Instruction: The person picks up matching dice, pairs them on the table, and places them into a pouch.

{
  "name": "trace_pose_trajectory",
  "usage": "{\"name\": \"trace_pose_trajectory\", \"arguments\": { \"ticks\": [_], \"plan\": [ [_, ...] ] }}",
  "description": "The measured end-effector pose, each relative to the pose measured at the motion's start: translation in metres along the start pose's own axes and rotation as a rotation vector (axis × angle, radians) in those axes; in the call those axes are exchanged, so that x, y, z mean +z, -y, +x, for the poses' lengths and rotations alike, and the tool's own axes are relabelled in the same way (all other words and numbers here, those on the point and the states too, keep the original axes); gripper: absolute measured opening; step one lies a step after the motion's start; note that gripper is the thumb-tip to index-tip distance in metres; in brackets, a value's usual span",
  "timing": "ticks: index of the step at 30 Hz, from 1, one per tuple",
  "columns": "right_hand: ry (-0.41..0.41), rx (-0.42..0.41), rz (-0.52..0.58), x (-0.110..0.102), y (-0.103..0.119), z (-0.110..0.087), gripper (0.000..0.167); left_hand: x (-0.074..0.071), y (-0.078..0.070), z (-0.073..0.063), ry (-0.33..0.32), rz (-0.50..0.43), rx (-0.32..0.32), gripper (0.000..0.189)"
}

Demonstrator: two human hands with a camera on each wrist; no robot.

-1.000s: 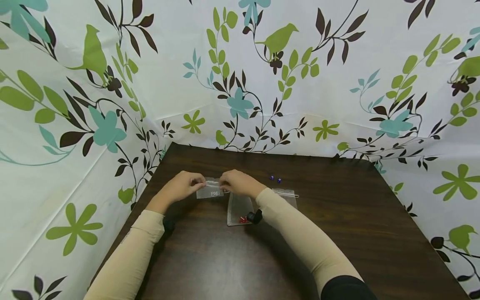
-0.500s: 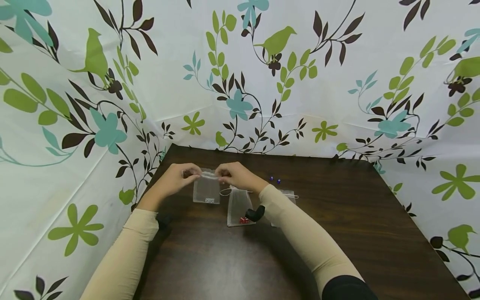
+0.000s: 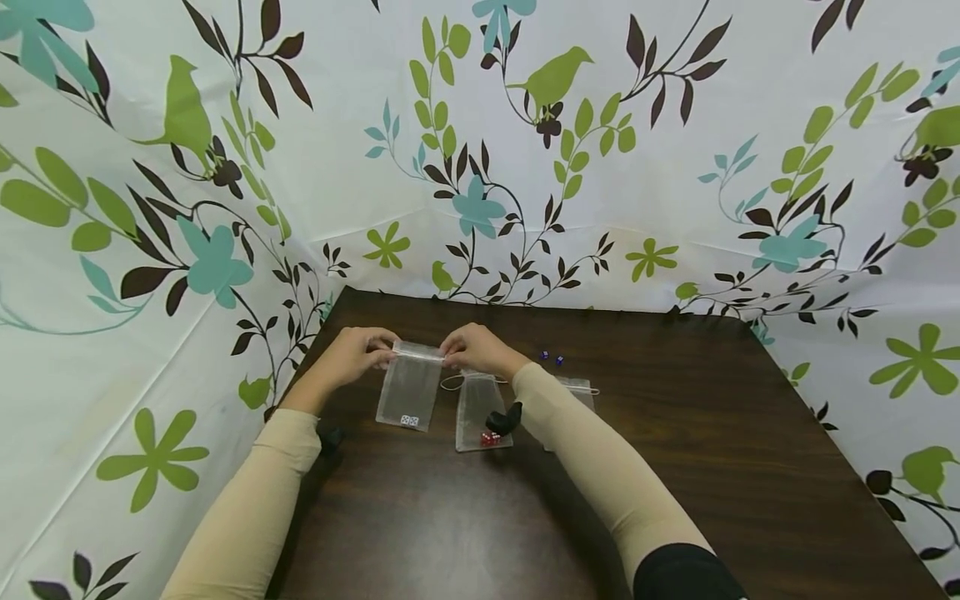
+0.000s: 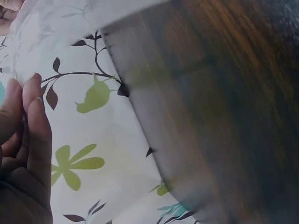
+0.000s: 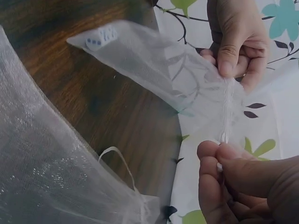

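Note:
A sheer white drawstring pouch (image 3: 410,387) hangs between both hands, held by its top edge. My left hand (image 3: 356,358) pinches its left top corner, my right hand (image 3: 480,350) its right top corner. Two white dice (image 5: 100,38) rest in the bottom of the pouch, tilted toward the table in the right wrist view. Just right of it lies a second sheer pouch (image 3: 477,404) with red dice (image 3: 491,438) inside. A third sheer pouch (image 3: 583,398) lies partly hidden behind my right forearm.
Two blue dice (image 3: 552,358) sit toward the back of the dark wooden table (image 3: 690,433). A patterned cloth (image 3: 652,183) rises along the table's back and left edges. A cord loop (image 5: 114,151) sticks out from the second pouch.
The held pouch was lifted and stretched between the hands, and its lower end with the white dice has swung down toward the near side. My right hand has moved slightly right since half a second ago.

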State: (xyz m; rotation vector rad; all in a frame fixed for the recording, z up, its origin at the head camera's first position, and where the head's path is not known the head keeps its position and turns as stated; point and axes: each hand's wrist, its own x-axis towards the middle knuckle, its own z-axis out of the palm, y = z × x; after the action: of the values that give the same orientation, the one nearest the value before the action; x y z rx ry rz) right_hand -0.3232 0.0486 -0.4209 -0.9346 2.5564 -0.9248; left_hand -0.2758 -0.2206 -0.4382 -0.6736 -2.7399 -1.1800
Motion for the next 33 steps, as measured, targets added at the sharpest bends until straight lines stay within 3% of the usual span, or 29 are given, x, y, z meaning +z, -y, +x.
{"name": "trace_pose_trajectory", "arguments": {
  "ticks": [10, 27, 33],
  "plan": [
    [-0.035, 0.085, 0.098, 0.013, -0.009, 0.015, 0.02, 0.003, 0.02, 0.004, 0.018, -0.07, -0.118, 0.013],
    [-0.044, 0.144, 0.13, 0.014, -0.024, 0.011, 0.021, -0.004, 0.032, 0.001, 0.061, -0.039, -0.188, 0.007],
    [-0.062, 0.122, 0.131, 0.018, -0.028, 0.013, 0.023, -0.003, 0.034, 0.001, 0.07, -0.019, -0.206, 0.007]
  ]
}}
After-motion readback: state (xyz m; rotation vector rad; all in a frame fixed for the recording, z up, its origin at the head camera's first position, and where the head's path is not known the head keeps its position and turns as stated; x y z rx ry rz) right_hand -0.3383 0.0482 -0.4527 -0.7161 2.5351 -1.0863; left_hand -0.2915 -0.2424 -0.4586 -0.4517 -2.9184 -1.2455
